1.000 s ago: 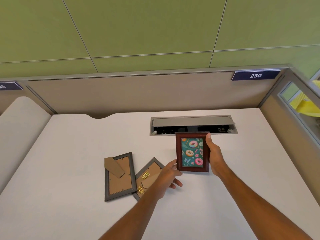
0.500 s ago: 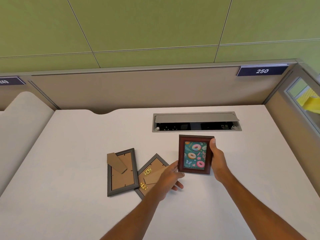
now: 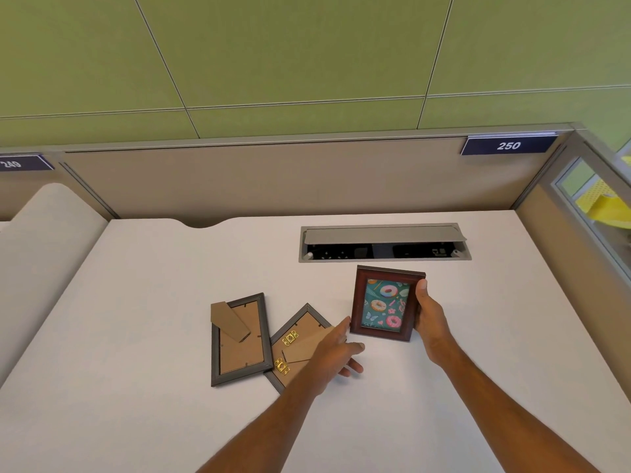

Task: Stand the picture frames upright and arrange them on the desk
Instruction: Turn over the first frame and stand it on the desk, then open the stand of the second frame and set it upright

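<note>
A dark red frame (image 3: 385, 303) with a doughnut picture stands upright on the white desk (image 3: 136, 302), a little right of centre. My right hand (image 3: 431, 315) grips its right edge, thumb on the front. My left hand (image 3: 336, 353) has its fingers apart, one fingertip touching the frame's lower left corner. Two grey frames lie face down to the left: one (image 3: 239, 339) with its cardboard stand folded out, the other (image 3: 297, 343) turned diagonally with gold clips, partly under my left hand.
An open cable tray (image 3: 384, 242) is set into the desk just behind the red frame. Beige partition walls close the back and the right side, with a "250" label (image 3: 508, 146). A rounded divider (image 3: 44, 254) stands at the left.
The red frame has shifted slightly back and to the right in my right hand. My left hand stays by its lower left corner.
</note>
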Motion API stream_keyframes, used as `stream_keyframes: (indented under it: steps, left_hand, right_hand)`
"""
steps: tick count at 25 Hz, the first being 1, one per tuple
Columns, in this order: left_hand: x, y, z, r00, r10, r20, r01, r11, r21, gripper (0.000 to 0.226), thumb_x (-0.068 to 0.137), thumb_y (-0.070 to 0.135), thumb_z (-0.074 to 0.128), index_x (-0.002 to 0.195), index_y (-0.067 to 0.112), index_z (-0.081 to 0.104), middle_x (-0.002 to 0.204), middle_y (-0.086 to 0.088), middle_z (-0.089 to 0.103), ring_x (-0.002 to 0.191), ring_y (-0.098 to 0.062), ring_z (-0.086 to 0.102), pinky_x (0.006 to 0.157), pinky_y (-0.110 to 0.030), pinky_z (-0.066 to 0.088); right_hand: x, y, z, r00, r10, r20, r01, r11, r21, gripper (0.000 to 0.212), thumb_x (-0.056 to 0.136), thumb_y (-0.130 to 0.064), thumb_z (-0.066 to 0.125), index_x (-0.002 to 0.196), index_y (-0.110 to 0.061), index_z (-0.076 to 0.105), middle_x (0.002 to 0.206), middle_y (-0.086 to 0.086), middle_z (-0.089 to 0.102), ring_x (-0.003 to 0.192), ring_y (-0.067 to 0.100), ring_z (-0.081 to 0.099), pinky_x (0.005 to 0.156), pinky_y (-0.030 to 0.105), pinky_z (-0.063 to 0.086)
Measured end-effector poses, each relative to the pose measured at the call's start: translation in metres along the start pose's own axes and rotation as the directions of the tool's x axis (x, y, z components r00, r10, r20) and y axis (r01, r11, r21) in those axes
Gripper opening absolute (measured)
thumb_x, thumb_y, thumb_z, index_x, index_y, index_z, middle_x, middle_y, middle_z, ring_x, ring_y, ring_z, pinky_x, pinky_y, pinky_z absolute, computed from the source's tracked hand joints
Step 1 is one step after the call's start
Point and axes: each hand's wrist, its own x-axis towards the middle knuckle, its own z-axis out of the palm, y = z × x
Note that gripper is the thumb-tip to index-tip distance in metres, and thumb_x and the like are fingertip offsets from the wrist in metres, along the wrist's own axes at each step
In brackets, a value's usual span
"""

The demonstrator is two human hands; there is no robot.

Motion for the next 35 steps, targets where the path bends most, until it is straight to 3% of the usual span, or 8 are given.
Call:
stream_keyframes:
  steps: [3,6,9,13,21,27,32,35]
  left_hand:
    - [-0.002,0.003,-0.002,1.0,-0.005,-0.013,0.005,1.0,-0.014,0.084,0.102,0.024,0.069,0.171,0.036,0.024,0.178,-0.011,0.029,0.099,-0.029,0.084,0.065,-0.025,0.059]
    - [-0.008,0.006,-0.004,1.0,-0.003,-0.028,0.002,0.999,-0.034,0.082,0.102,0.024,0.069,0.171,0.034,0.026,0.175,-0.013,0.034,0.09,-0.025,0.084,0.063,-0.024,0.057]
    - [-0.018,0.006,-0.008,0.998,0.013,-0.061,-0.018,0.997,-0.069,0.077,0.103,0.023,0.069,0.169,0.034,0.032,0.169,-0.009,0.042,0.088,-0.022,0.083,0.062,-0.023,0.057]
    - [-0.034,-0.001,-0.016,0.991,0.044,-0.123,-0.063,0.986,-0.154,0.069,0.1,0.021,0.07,0.162,0.035,0.043,0.158,0.009,0.05,0.086,-0.024,0.083,0.063,-0.026,0.057]
    - [-0.078,-0.028,-0.054,0.927,0.066,-0.369,-0.175,0.946,-0.272,0.039,0.104,0.009,0.063,0.138,0.028,0.065,0.132,0.006,0.073,0.077,-0.018,0.075,0.061,-0.029,0.053]
    - [-0.109,-0.059,-0.106,0.75,0.019,-0.661,-0.253,0.931,-0.261,0.027,0.105,0.015,0.065,0.13,0.024,0.07,0.115,-0.002,0.077,0.087,-0.02,0.077,0.069,-0.031,0.058]
    - [-0.125,-0.085,-0.137,0.6,-0.09,-0.795,-0.137,0.968,-0.212,0.03,0.107,0.015,0.058,0.133,0.024,0.069,0.133,-0.001,0.071,0.122,-0.025,0.066,0.101,-0.037,0.055]
    - [-0.126,-0.094,-0.156,0.637,-0.161,-0.754,-0.057,0.965,-0.254,0.045,0.105,0.012,0.058,0.149,0.022,0.061,0.148,-0.003,0.062,0.128,-0.023,0.058,0.103,-0.034,0.047]
  right_hand:
    - [-0.006,-0.002,-0.001,1.0,-0.005,0.011,0.005,1.0,-0.004,0.056,0.094,-0.073,0.044,0.123,-0.034,0.072,0.115,-0.008,0.084,0.114,0.025,0.077,0.102,0.049,0.061]
    - [-0.015,-0.006,0.0,0.999,-0.034,0.003,0.035,0.999,-0.038,0.058,0.093,-0.071,0.042,0.127,-0.031,0.068,0.121,-0.006,0.079,0.114,0.02,0.074,0.101,0.042,0.058]
    - [-0.03,0.003,0.0,0.975,-0.183,-0.123,0.161,0.972,-0.173,0.054,0.102,-0.063,0.046,0.13,-0.02,0.065,0.125,0.002,0.073,0.119,0.023,0.069,0.09,0.03,0.055]
    - [-0.056,0.044,-0.007,0.853,-0.398,-0.339,0.276,0.893,-0.354,0.047,0.104,-0.06,0.056,0.126,-0.019,0.065,0.127,0.001,0.069,0.122,0.022,0.063,0.103,0.044,0.055]
    - [-0.106,0.09,0.033,0.895,-0.445,0.013,0.398,0.788,-0.47,0.048,0.097,-0.065,0.062,0.127,-0.028,0.066,0.127,-0.011,0.068,0.124,0.013,0.063,0.104,0.038,0.053]
    - [-0.119,0.091,0.079,0.884,-0.345,0.316,0.458,0.77,-0.443,0.048,0.094,-0.071,0.059,0.128,-0.037,0.064,0.136,-0.019,0.066,0.129,0.005,0.061,0.1,0.018,0.048]
    - [-0.128,0.089,0.124,0.878,-0.243,0.412,0.43,0.776,-0.46,0.043,0.097,-0.062,0.065,0.131,-0.037,0.065,0.132,-0.024,0.065,0.127,0.002,0.061,0.093,0.014,0.047]
    - [-0.129,0.088,0.151,0.89,-0.168,0.425,0.378,0.793,-0.478,0.042,0.099,-0.055,0.069,0.134,-0.031,0.068,0.134,-0.016,0.066,0.127,0.008,0.063,0.099,0.024,0.054]
